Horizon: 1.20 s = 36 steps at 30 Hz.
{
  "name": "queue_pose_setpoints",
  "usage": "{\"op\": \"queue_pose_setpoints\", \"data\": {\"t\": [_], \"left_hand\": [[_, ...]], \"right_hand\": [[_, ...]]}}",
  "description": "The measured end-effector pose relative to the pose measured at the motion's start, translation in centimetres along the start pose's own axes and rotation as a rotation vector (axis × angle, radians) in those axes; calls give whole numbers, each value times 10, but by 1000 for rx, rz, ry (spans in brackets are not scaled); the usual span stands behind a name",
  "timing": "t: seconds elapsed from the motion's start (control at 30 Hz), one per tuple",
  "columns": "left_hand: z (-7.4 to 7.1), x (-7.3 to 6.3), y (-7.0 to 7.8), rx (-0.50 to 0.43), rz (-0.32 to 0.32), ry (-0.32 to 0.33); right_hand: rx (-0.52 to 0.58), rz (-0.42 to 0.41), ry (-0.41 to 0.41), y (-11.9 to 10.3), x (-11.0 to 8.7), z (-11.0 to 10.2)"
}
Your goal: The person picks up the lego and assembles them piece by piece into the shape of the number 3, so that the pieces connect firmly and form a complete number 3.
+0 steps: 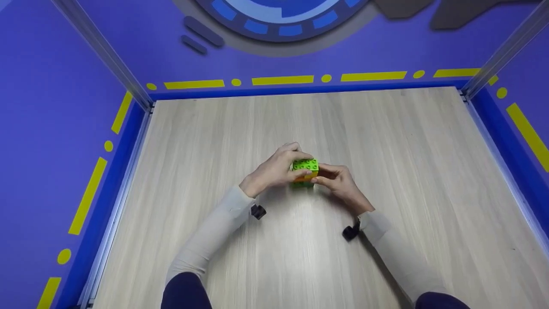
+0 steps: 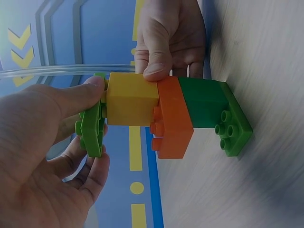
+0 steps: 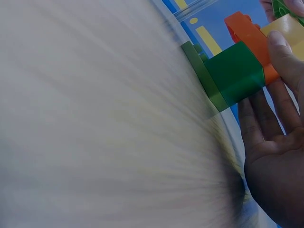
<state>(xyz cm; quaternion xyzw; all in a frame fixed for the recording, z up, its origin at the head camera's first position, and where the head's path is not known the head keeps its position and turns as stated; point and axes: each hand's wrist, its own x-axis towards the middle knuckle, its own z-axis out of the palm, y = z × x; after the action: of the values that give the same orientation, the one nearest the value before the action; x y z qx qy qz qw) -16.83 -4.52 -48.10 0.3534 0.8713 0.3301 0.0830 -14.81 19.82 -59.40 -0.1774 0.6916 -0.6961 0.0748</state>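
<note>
A small tower of toy building bricks stands on the table between both hands. From the bottom, the left wrist view shows a light green plate (image 2: 239, 126), a dark green brick (image 2: 204, 102), an orange brick (image 2: 175, 121) and a yellow brick (image 2: 132, 99). On top, a thin bright green plate (image 1: 306, 165) meets the yellow brick, slightly tilted, with yellow studs showing in a narrow gap. My left hand (image 1: 274, 168) pinches this top plate between thumb and fingers. My right hand (image 1: 342, 183) holds the tower from the right, its thumb near the seam of yellow and orange.
The tower rests on a pale wood-grain table (image 1: 206, 141). Blue panels with yellow markings (image 1: 283, 80) border its back and sides, with metal posts (image 1: 107, 56) at the corners. Each wrist carries a small black camera (image 1: 258, 211).
</note>
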Motion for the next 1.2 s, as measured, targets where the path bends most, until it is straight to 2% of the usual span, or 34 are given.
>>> {"op": "queue_pose_setpoints", "data": {"t": [0.43,0.73,1.03,1.2], "left_hand": [[-1,2,2,51,24,-13],[-4,4,4,67,28,-27],[-5,6,9,138,14,-61],[-4,8,9,118,10,-64]], "right_hand": [[-9,31,-9,-1,0,0],[-3,3,-4,0,1,1],[-15,14,-4,0,1,0],[-7,-3,-13,-1,1,-2]]}}
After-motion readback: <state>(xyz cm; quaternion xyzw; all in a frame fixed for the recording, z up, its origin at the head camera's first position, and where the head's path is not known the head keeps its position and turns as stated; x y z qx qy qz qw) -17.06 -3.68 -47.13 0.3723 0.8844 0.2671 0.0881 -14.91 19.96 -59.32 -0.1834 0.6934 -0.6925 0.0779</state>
